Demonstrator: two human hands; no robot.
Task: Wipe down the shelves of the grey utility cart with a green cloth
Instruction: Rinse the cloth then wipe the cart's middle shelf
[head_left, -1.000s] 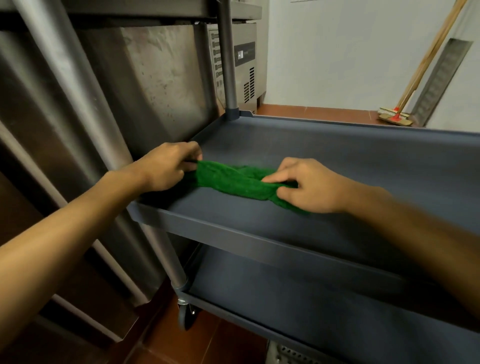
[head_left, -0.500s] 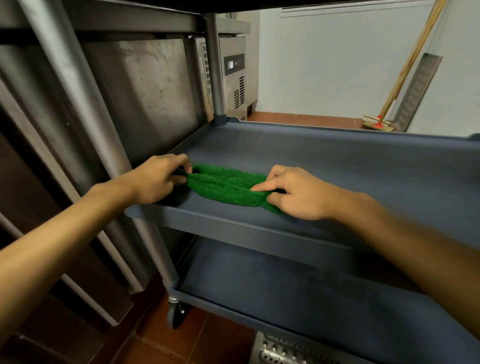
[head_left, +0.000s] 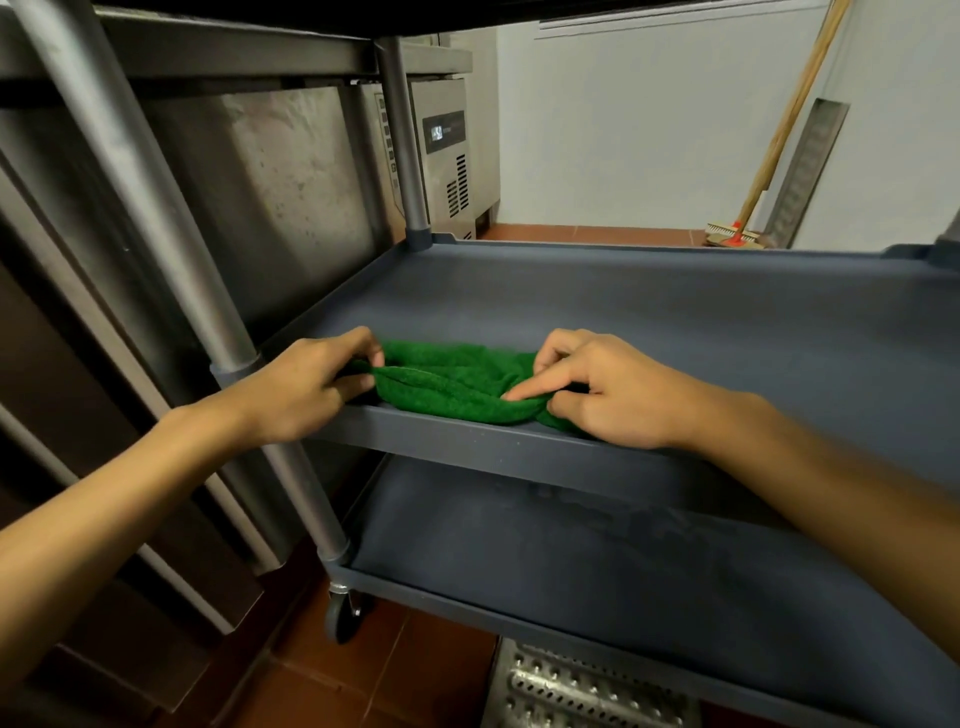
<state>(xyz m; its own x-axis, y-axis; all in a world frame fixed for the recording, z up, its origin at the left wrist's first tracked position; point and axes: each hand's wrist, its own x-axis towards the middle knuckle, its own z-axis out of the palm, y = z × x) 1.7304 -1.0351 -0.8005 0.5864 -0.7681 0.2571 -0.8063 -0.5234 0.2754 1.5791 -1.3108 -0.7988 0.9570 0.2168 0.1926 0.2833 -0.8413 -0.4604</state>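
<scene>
Both hands, left hand (head_left: 306, 387) and right hand (head_left: 602, 387), are pinching the soft, light green terry cloth (head_left: 457, 384) by opposite ends on the grey plastic cart's middle shelf (head_left: 675, 322); bunching it would probably wipe better.

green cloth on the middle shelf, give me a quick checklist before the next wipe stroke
1. Grip of left hand on the green cloth, left end: ok, pinched.
2. Grip of right hand on its right end: ok.
3. Cloth spread flat for wiping: not ok, bunched by the front rim.
4. Path across the middle shelf: ok, nothing else shows on it.
5. Cloth damp enough: cannot tell.
6. Whether the lower shelf has been wiped: cannot tell.
</scene>
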